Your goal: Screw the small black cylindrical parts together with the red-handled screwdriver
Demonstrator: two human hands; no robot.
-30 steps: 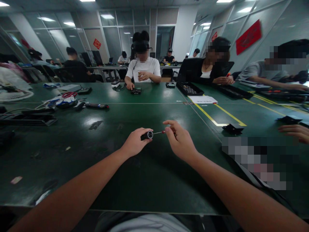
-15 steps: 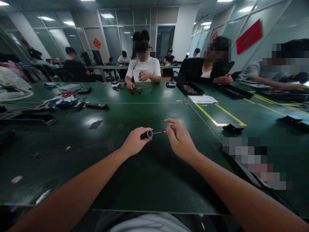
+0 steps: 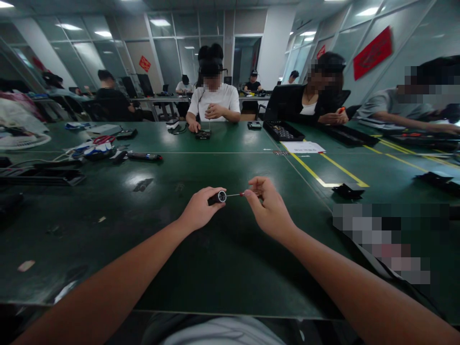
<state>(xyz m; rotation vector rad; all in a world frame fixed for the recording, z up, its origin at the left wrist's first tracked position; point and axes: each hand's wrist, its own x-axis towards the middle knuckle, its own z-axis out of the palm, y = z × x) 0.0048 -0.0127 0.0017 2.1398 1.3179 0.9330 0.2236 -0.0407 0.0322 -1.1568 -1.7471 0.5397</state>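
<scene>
Black and round, the tube [image 3: 214, 198] is gripped in the left hand [image 3: 199, 207], over the green table [image 3: 215, 278]. The right hand [image 3: 269, 206] pinches a thin tool [image 3: 242, 194], which points at the tube's pale-ringed end. A right finger has curled in more since a moment ago, so the tool may be turning.

**No Words You Can Read**

You can't make out any words. On the green table [image 3: 201, 172] before you, a white paper [image 3: 304, 147] has a row of dark marks, too small to read. Near it, a little white mark [image 3: 268, 150] looks like an arrow. A big red sign [image 3: 373, 52] and a red diamond sign [image 3: 144, 64] hang on walls, both too blurry.
</scene>
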